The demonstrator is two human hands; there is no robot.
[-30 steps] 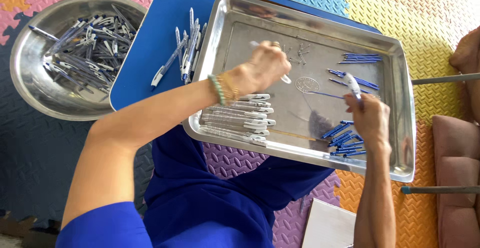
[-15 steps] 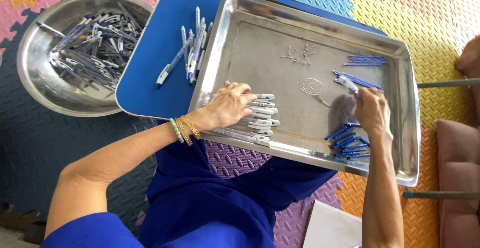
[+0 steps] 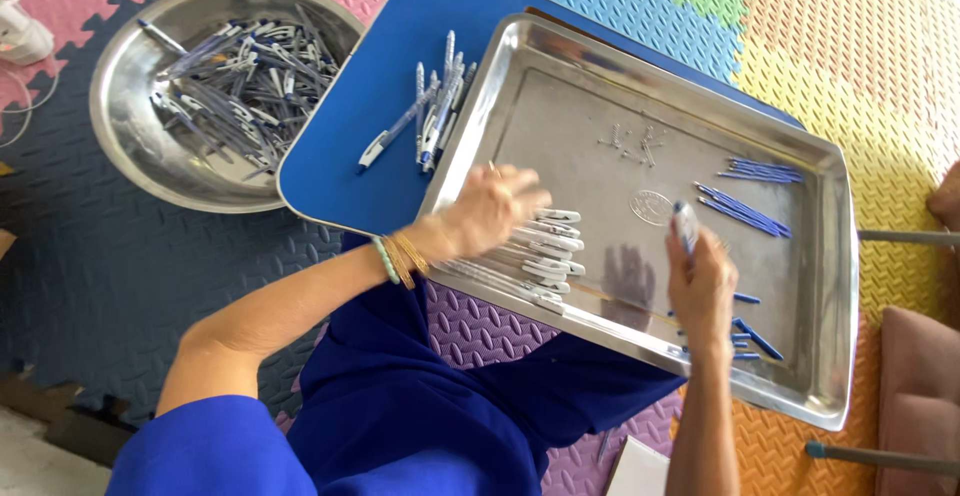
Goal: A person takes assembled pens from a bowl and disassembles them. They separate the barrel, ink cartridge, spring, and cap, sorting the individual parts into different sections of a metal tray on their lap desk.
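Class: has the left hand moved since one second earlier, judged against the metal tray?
Yes. The left hand went from the middle of the metal tray to its near edge, over the white pen barrels.

The left hand rests on a row of white pen barrels in a steel tray; the right hand holds 1 pen part upright.
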